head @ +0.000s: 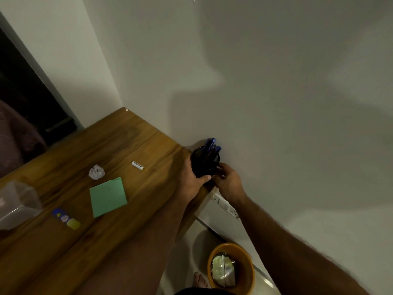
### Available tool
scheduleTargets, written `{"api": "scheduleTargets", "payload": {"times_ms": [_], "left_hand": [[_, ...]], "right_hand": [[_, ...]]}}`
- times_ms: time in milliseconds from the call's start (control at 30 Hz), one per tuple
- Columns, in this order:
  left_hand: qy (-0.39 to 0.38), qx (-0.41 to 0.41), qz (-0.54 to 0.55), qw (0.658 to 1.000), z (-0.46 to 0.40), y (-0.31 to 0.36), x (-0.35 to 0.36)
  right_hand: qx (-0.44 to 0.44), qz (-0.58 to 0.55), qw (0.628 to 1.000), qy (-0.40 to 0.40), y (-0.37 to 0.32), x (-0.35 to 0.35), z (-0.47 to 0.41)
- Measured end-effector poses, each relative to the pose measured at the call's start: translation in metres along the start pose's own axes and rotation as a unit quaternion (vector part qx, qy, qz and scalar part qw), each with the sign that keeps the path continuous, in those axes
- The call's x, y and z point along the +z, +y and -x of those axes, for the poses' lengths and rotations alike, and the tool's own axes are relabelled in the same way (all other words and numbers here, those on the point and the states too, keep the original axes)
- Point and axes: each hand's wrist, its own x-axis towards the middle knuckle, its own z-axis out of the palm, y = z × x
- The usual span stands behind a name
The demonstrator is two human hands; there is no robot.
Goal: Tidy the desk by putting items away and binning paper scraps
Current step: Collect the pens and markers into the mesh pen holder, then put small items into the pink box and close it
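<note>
The black pen holder (pixel 204 165), with blue pens (pixel 209 148) inside, sits at the desk's (pixel 131 209) far right corner; left hand (pixel 192 177) and right hand (pixel 228 180) curl fingers round it. Crumpled paper (pixel 96 172), battery (pixel 137 165), green notes (pixel 108 196) and glue stick (pixel 66 218) remain unsorted. The orange bin (pixel 230 268) on the floor already holds wrappers.

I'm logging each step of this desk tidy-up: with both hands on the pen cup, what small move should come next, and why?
Probably release the pen cup, which sits at the desk corner by the wall with pens in it, and send the left hand to the crumpled paper ball. That scrap lies loose on the desk, and the orange bin stands on the floor below the right hand.
</note>
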Motion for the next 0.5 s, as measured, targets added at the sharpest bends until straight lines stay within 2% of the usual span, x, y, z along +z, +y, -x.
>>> {"api": "scheduleTargets", "payload": {"times_ms": [133,200,367,500], "left_hand": [[0.012,-0.035,0.001,0.999,0.009,-0.002,-0.011],[0.02,-0.046,0.007,0.999,0.016,-0.004,-0.019],[0.049,-0.032,-0.021,0.998,0.037,-0.01,-0.041],[0.089,-0.037,-0.049,0.994,0.061,-0.022,-0.067]], "right_hand": [[0.046,0.02,0.997,0.063,0.006,0.003,0.008],[0.05,0.03,0.996,0.066,0.009,0.01,0.014],[0.006,0.044,0.999,0.009,-0.001,0.045,0.033],[-0.024,0.045,0.996,-0.067,-0.016,0.082,0.043]]}}
